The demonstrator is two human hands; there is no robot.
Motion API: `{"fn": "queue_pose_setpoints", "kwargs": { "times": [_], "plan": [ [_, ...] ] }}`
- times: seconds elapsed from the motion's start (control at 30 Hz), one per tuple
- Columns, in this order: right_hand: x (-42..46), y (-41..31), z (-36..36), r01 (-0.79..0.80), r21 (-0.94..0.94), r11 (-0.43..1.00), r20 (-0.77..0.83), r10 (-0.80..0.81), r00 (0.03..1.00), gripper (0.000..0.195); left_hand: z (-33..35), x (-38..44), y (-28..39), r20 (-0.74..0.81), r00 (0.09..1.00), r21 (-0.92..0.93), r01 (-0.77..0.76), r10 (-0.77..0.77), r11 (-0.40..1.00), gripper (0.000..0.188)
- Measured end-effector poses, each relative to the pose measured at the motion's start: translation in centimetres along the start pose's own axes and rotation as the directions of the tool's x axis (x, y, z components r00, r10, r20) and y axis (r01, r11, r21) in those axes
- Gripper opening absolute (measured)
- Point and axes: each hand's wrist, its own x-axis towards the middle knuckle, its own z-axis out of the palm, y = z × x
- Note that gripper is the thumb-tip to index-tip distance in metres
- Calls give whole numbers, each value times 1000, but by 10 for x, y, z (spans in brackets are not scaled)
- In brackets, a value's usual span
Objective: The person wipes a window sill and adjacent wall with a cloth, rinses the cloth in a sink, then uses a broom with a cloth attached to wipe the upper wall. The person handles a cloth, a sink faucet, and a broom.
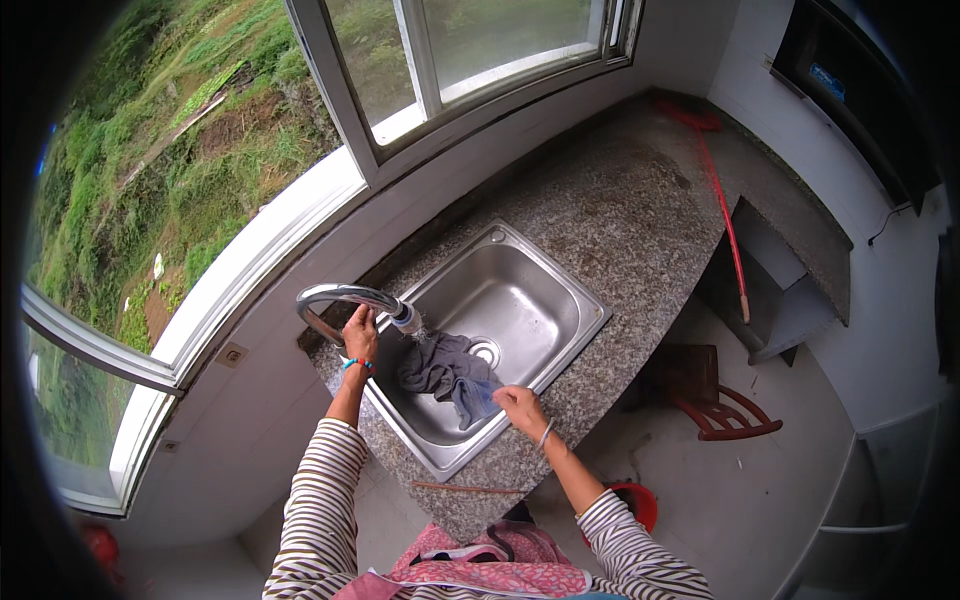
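Observation:
My left hand [361, 337] is at the base of a curved chrome faucet [345, 291], its fingers closed around a part that they hide, probably the lever. Water sprays from the faucet's nozzle [407, 319] onto a wet dark grey cloth [442, 367] in the stainless steel sink [532, 300]. The cloth lies bunched beside the drain [484, 351]. One blue-grey end [472, 401] of it rises toward the sink's near rim. There my right hand [523, 412] pinches its edge between thumb and fingers.
The sink is set in a speckled granite counter [622, 217]. A thin stick [469, 487] lies at its near edge. A red-handled broom [724, 202] leans across the far corner. Below stand a red bucket [637, 504] and a wooden chair [731, 420]. An open window [255, 225] is at left.

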Motion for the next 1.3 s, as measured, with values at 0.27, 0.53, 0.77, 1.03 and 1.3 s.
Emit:
{"fn": "queue_pose_setpoints", "kwargs": {
  "times": [0.27, 0.53, 0.77, 1.03, 1.3],
  "plan": [
    [16, -20, 14, -311, 592, 743, 218, 224, 950, 38, 10, -3, 36, 17, 1000, 206, 9, -12, 978, 17],
    [81, -23, 67, -515, 855, 62, 433, 463, 774, 46, 23, -34, 55, -103, 974, 146, -184, 200, 972, 30],
    [147, -23, 115, -490, 871, -1, 482, 184, 857, 27, 73, -104, -4, 150, 877, -294, 480, -456, 827, 37],
    [152, 10, 97, -447, 885, 129, 417, 206, 885, 14, 84, -86, 6, 835, 380, -500, 826, -398, -259, 23],
    [125, -36, 120, -179, 577, 797, 46, 188, 981, 14, 99, -87, -38, 914, 320, -397, 833, -250, -385, 21]
  ]
}}
